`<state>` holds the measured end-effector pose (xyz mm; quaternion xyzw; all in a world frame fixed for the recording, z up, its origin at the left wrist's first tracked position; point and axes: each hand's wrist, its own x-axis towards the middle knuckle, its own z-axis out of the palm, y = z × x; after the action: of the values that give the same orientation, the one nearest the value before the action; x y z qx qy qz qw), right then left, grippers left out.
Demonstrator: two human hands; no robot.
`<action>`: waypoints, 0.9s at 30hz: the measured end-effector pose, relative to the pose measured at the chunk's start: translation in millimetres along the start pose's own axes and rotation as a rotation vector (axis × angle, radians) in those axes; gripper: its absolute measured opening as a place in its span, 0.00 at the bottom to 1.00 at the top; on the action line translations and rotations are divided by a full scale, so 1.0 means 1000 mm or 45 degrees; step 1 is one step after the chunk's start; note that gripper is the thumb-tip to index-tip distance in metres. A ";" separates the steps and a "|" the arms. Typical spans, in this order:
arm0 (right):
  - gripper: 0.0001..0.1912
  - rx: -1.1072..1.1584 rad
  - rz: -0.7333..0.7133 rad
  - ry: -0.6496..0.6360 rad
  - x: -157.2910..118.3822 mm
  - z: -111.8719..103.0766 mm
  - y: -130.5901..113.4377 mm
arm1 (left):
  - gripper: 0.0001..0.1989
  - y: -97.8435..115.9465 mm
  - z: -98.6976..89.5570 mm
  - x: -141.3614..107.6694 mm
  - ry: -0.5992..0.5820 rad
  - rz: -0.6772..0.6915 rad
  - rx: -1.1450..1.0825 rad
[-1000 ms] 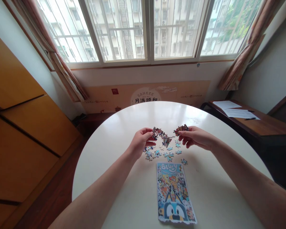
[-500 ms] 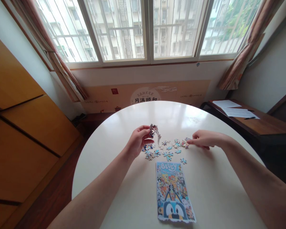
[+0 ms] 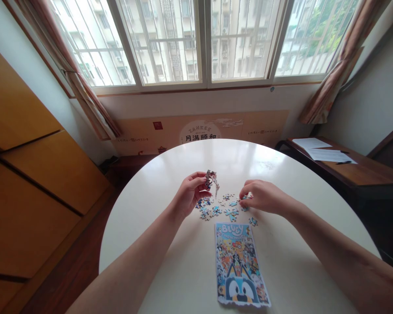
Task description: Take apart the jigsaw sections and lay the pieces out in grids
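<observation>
My left hand (image 3: 193,192) is raised above the white table and pinches a small joined cluster of jigsaw puzzle pieces (image 3: 210,179), part of which dangles to the right. At the right side of the loose puzzle pieces (image 3: 231,213), my right hand (image 3: 260,196) is low with its fingers curled and thumb and forefinger around a reddish puzzle piece (image 3: 248,197), mostly hidden by the fingers. More loose pieces (image 3: 205,213) lie below my left hand. Closer to me lies a torn-edged Bluey picture sheet (image 3: 240,266).
The pieces and sheet rest on a round white table (image 3: 157,183). A wooden side table (image 3: 373,170) at right holds papers (image 3: 330,155) and pens. Wooden cabinets (image 3: 36,196) stand at left, and a barred window (image 3: 170,43) lies beyond.
My right hand has moved left over the right-hand puzzle pieces, its fingers now more curled. My left hand stays in place with the joined pieces.
</observation>
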<state>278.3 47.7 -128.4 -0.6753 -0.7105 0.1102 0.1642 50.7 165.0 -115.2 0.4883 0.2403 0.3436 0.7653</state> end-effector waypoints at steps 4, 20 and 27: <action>0.07 -0.053 -0.021 0.007 0.000 0.001 -0.003 | 0.13 0.000 -0.001 0.001 0.002 0.006 -0.014; 0.09 -0.125 0.025 0.285 0.022 0.029 -0.001 | 0.13 0.000 -0.002 0.001 -0.005 0.015 -0.002; 0.06 -0.007 0.068 0.310 0.028 0.033 -0.002 | 0.13 0.000 -0.002 0.002 -0.003 0.024 -0.005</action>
<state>262.8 77.5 -155.7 -0.7029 -0.6673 0.0298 0.2445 50.0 167.9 -115.9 0.4895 0.2341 0.3507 0.7633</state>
